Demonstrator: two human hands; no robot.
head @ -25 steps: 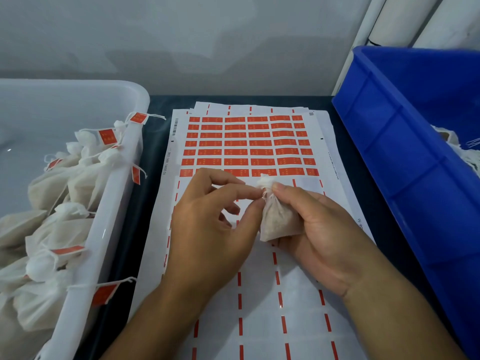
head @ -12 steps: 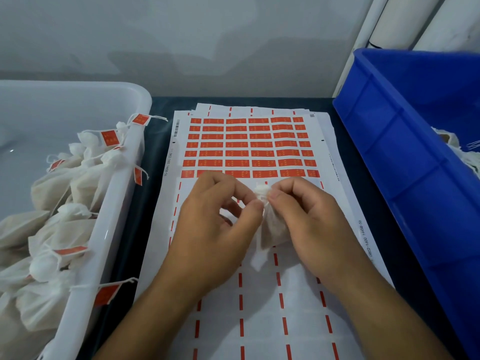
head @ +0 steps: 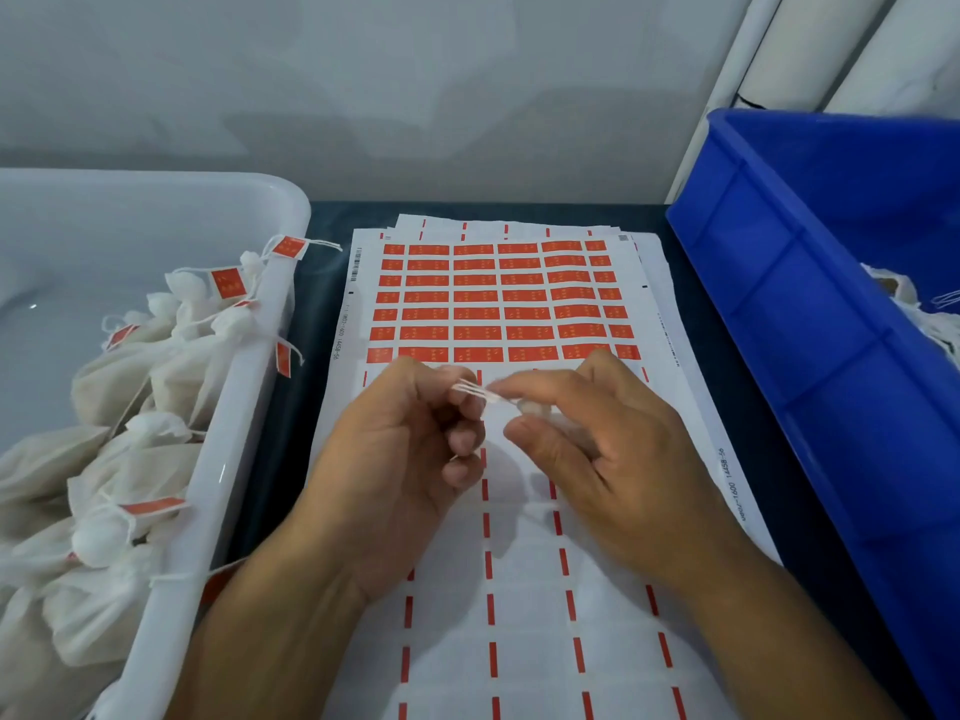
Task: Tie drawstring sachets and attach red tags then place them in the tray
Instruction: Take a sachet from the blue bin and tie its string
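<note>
Dark table (head: 322, 226), label sheets w/ red tags (head: 498, 298): left hand (head: 400, 470) pinches drawstring (head: 470, 391), right hand (head: 597, 449) grips sachet (head: 535, 407) above sheet. Tying step; next, I'd judge, cinch knot, peel tag, then tray (head: 171, 579).

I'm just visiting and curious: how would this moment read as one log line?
step: tying | left hand: pulls drawstring | right hand: holds sachet | red tag: not yet on | white tray: tagged sachets inside
</note>
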